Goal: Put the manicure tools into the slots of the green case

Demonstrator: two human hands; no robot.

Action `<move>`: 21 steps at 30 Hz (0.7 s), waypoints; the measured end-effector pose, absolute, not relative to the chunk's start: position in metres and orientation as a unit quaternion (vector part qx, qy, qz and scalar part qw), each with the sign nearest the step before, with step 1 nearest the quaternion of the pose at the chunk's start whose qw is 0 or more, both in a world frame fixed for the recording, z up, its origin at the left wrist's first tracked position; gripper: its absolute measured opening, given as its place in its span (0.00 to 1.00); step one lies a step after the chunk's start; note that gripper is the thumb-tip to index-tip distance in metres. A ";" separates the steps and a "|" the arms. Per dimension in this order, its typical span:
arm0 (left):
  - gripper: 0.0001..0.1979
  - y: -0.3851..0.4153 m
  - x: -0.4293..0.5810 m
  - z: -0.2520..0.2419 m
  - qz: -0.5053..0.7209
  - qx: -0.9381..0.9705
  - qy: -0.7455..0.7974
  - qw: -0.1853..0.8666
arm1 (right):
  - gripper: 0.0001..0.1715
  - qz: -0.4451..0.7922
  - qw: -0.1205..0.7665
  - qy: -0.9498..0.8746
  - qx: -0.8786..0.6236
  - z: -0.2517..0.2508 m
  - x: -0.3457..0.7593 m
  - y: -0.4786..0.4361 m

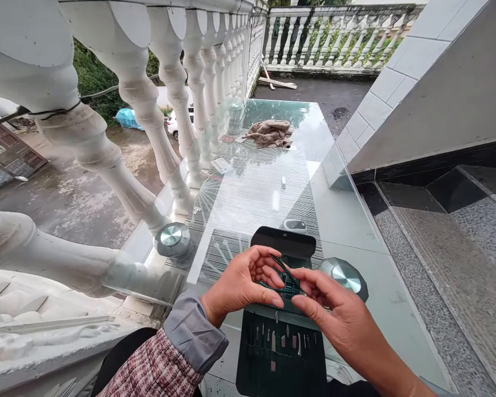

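A pair of nippers with dark green curved handles is held between my hands above the case, handles spread apart. My left hand curls round the handle ends, thumb stretched out below. The fingertips of my right hand pinch the nippers at the jaw end, which they mostly hide. Under both hands lies an unfolded dark green manicure case. Its lower panel holds a row of small metal tools in slots. The black upper flap has a snap button, and my hands cover part of the middle section.
The case rests on a glass table. Beyond it are a car key, a small white object, a card and a crumpled brown cloth. A balustrade runs along the left; stone steps rise at right.
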State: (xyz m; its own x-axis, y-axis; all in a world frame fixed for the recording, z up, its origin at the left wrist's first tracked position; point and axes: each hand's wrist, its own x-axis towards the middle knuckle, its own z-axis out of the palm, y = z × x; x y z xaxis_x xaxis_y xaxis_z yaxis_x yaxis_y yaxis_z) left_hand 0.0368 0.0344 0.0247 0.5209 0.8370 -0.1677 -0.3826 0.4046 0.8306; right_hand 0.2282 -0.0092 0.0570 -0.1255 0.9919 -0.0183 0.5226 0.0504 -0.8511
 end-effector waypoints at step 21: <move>0.11 0.034 0.045 0.022 0.397 0.245 0.399 0.789 | 0.18 0.115 0.312 -0.816 -0.473 0.024 0.221 -0.013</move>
State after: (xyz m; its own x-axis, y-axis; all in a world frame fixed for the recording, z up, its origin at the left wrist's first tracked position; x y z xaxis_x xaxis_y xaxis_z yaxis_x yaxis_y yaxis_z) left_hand 0.0449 0.0345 0.0225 0.3663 0.8222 -0.4356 -0.4317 0.5649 0.7033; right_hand 0.2210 -0.0127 0.0240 -0.3591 0.8435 0.3995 0.6998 0.5265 -0.4828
